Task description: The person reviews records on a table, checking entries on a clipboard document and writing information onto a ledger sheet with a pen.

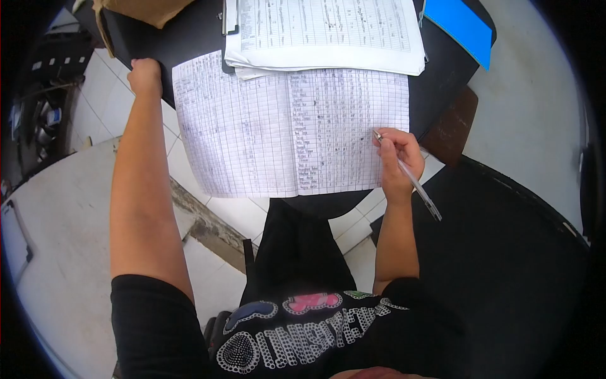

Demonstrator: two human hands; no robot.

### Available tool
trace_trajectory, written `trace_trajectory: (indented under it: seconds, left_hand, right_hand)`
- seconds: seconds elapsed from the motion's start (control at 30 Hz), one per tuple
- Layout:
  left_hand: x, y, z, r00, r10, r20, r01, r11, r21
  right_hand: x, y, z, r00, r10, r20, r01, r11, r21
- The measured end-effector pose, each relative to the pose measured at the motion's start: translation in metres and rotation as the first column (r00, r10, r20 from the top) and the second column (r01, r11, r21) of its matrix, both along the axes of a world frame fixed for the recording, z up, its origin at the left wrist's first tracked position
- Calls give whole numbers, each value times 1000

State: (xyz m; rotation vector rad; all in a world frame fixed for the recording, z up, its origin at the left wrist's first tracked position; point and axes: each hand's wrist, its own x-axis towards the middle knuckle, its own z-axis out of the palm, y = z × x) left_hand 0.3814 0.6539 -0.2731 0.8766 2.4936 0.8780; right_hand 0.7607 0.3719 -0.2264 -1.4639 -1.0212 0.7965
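An open notebook (pixel 252 151) with gridded pages full of handwritten rows and columns lies on the black table (pixel 189 38). Its lower part reaches past the near edge. In my right hand (pixel 401 158) is a clear pen (pixel 421 192), pinched between thumb and fingers; its tip is over the right-hand page, near the right columns. My left arm is stretched forward, and my left hand (pixel 145 77) is closed at the table's left edge, left of the notebook. Its fingertips are partly hidden. A clipboard (pixel 231 18) with a stack of filled-in sheets (pixel 328 31) overlaps the notebook's top.
A bright blue folder (pixel 461 28) lies at the table's right. Brown paper or cardboard (pixel 142 9) sits at the far left. Pale tiles (pixel 237 215) show below the table. A brown object (pixel 451 129) and a black surface (pixel 486 252) are on the right.
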Motion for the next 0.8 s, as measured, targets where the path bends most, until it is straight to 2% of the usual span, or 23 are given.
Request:
trace_trajectory:
  seconds: [0.07,0.13,0.17,0.2,0.23,0.27,0.3,0.33,0.4,0.53,0.6,0.8]
  left_hand:
    - [6,-4,13,1000,-9,-23,8,998,-69]
    - [-1,-12,5,980,-188,-62,187,982,-10]
    - [-4,-6,-4,998,-49,-26,51,996,68]
    - [-9,-9,-7,960,-211,-185,204,977,-57]
    - [-6,-6,-8,998,-34,-48,35,999,38]
    - [-18,0,-28,979,-87,-182,95,995,34]
    - [5,-11,7,998,-19,-59,20,999,25]
    - [11,-15,17,1000,2,3,-2,999,32]
    - [12,-17,18,1000,13,23,-14,999,44]
    - [20,-20,34,994,64,92,-66,998,21]
    - [21,-20,33,993,80,86,-86,993,74]
    - [23,-22,42,991,83,100,-84,996,4]
  right_hand:
    - [-1,-3,0,998,-27,54,30,999,-42]
    - [2,-5,-4,993,-35,115,38,999,-26]
    - [5,-7,-9,988,-35,150,33,999,13]
    - [7,-8,-10,981,-34,191,27,999,39]
    - [3,-6,-11,989,-55,140,48,997,58]
    - [-1,-3,-8,994,-87,68,86,996,12]
    - [-1,-4,-5,993,-95,73,95,995,-5]
    - [-1,-5,-3,992,-104,73,107,994,-31]
    - [0,-6,-1,998,-56,41,58,997,-46]
    - [-2,-2,-2,997,-70,-23,68,996,-62]
    - [-3,0,2,997,-73,-33,69,992,-102]
    - [0,3,4,994,-53,-97,44,995,-93]
